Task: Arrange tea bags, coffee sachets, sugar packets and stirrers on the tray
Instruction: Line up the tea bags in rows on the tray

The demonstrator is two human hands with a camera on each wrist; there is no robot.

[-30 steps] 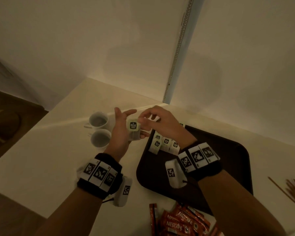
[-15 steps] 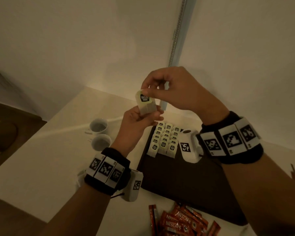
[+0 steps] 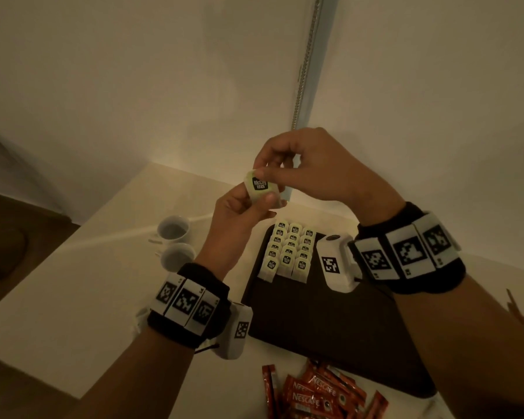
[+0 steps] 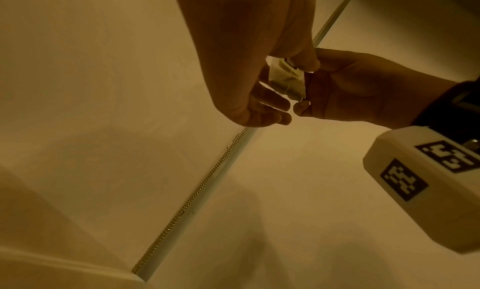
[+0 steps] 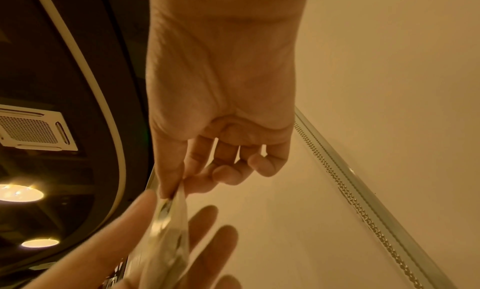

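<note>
a tea bag (image 3: 260, 186) is pinched by both the left hand (image 3: 242, 210) and right hand (image 3: 310, 167); light, soft, easily crumpled, best held at its edges

Both forearms bare, no sleeves. Left wrist: black band (image 3: 191, 309) w/ row of 3 white tiles, each a black-and-white square code. White boxy camera unit (image 3: 236, 332) hangs off its inner side, same kind of code on it; thin black cord by it. Right wrist: matching black band (image 3: 412, 255), 3 coded tiles. White rounded unit (image 3: 335, 261) w/ code on side, dark round lens on top.
</note>
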